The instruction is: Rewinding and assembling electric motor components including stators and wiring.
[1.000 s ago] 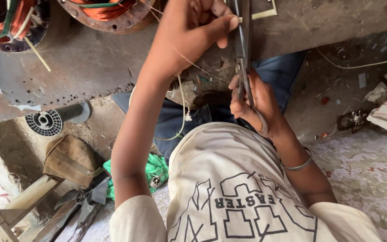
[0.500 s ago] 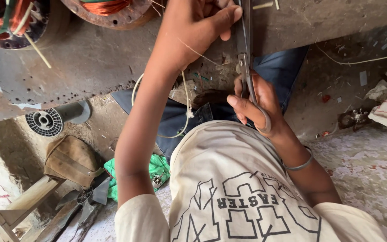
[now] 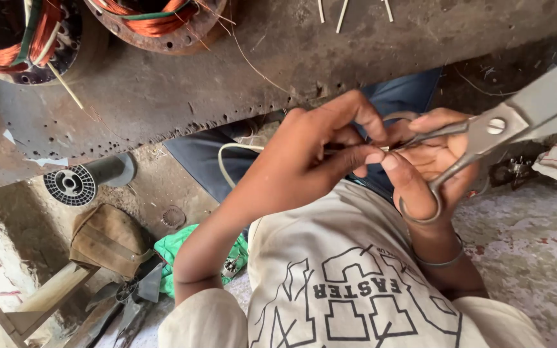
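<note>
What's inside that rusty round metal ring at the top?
Inside the rusty round metal ring, orange copper wire coils with a green wire across them. The ring's upper part is cut off by the picture's edge.

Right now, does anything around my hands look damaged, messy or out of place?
Loose copper wire strands trail from the rusty motor stator across the pitted metal bench. The scissors in your right hand look fine.
</note>
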